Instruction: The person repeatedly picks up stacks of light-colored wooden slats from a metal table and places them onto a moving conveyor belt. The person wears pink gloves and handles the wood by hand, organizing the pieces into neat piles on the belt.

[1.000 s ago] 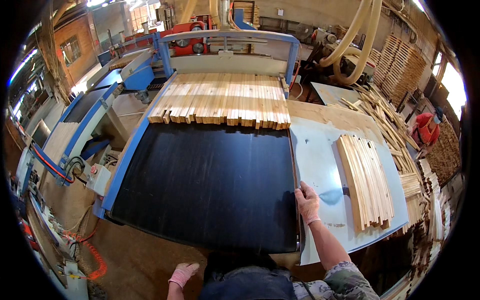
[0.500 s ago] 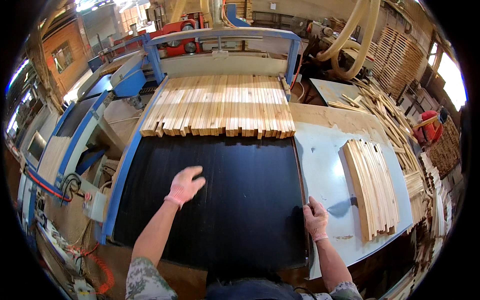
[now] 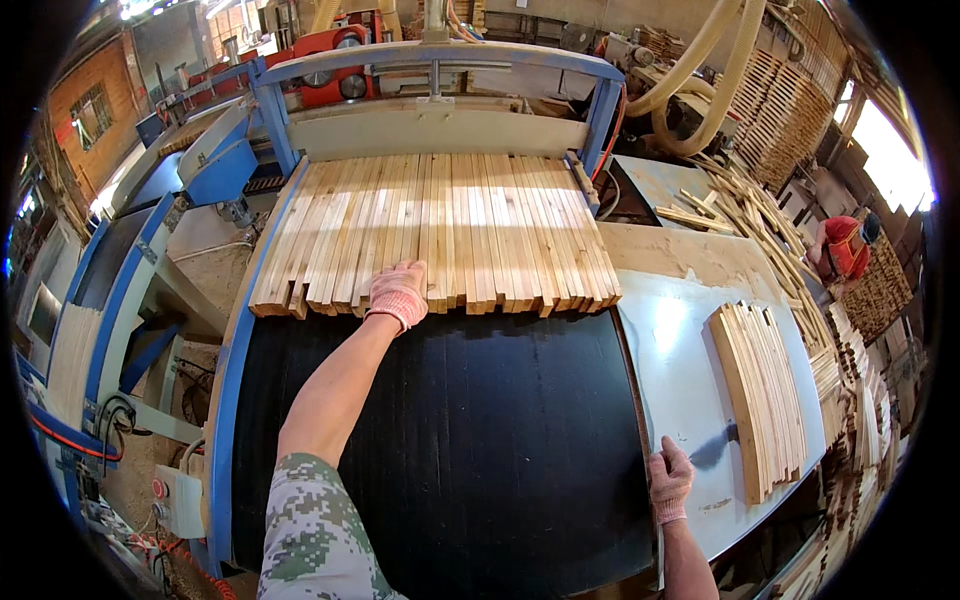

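Observation:
A wide row of pale wooden strips (image 3: pixel 450 220) lies side by side across the far part of a black flat bed (image 3: pixel 500 430), their near ends uneven. Left of the middle, my left hand (image 3: pixel 398 291), in a pinkish knit glove, is closed over the near ends of some strips; its fingertips are partly hidden. My right hand (image 3: pixel 671 482), gloved alike, has its fingers curled at the left edge of a grey metal side table (image 3: pixel 660 370). A smaller bundle of wooden strips (image 3: pixel 760 400) rests on that table, to the right of this hand.
A blue frame (image 3: pixel 440 60) spans the bed's far end. Blue rails run along the left, near a control box with a red button (image 3: pixel 178 505). Beyond the side table are loose wood pieces (image 3: pixel 770 240), a hose (image 3: pixel 715 100) and a person in red (image 3: pixel 843 250).
My left hand has reached forward from above the black bed onto the strips' near ends, closing its spread fingers. My right hand stays at the side table's edge. The view has shifted.

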A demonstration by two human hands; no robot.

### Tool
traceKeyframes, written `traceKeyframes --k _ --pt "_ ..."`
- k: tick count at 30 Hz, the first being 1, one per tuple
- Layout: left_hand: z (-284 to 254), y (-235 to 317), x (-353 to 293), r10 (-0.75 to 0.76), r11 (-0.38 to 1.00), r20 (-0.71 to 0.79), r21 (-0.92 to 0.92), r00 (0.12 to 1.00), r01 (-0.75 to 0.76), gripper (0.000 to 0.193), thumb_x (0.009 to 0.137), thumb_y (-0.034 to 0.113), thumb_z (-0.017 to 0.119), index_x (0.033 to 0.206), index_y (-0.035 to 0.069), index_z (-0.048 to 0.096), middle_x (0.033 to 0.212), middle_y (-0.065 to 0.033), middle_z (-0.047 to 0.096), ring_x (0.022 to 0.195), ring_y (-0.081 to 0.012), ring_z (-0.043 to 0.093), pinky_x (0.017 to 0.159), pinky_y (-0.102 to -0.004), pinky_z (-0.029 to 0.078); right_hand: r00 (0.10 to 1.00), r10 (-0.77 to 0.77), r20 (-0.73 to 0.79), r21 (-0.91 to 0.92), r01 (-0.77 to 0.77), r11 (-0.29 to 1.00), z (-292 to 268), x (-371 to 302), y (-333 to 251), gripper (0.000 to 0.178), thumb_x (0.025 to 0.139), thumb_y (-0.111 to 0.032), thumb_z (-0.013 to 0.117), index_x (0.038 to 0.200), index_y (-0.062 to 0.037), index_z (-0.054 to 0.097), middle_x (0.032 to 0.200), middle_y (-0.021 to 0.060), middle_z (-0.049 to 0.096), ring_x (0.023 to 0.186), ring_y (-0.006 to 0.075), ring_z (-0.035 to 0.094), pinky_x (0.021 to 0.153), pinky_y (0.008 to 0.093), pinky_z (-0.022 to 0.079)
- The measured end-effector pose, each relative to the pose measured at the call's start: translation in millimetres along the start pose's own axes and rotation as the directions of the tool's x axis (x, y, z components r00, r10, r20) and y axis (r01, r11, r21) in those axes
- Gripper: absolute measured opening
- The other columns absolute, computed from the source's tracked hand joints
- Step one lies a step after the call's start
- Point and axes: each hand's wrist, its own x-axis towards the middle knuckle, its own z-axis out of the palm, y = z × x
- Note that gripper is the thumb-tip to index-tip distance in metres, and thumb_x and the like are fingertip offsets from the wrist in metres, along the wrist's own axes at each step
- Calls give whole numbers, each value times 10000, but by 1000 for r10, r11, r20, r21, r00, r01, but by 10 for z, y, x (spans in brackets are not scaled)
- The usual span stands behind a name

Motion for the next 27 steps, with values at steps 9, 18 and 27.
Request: traceKeyframes --k 9,18,27 --pt "-276 -220 46 76 767 -133 -625 988 -143 680 930 124 748 1569 55 529 1432 -209 696 1303 -348 687 1124 -440 535 988 151 -16 56 -149 987 68 -21 150 429 910 -99 748 1302 73 740 918 162 743 848 270 711 845 396 579" --pt "-157 44 458 -122 -381 371 -874 921 301 410 1017 327 722 1282 31 619 1067 -179 682 803 -241 709 558 -380 627 998 52 -44 -19 -53 998 73 8 45 468 905 -188 781 1305 53 754 961 179 769 875 273 741 842 387 593" --pt "136 44 -1498 85 -576 79 -810 993 113 538 1051 338 657 1466 24 518 1155 -191 721 808 -248 726 667 -370 628 997 20 -73 -8 -21 1000 40 -7 -48 454 902 -206 778 1290 29 761 927 180 760 856 306 738 840 420 589"
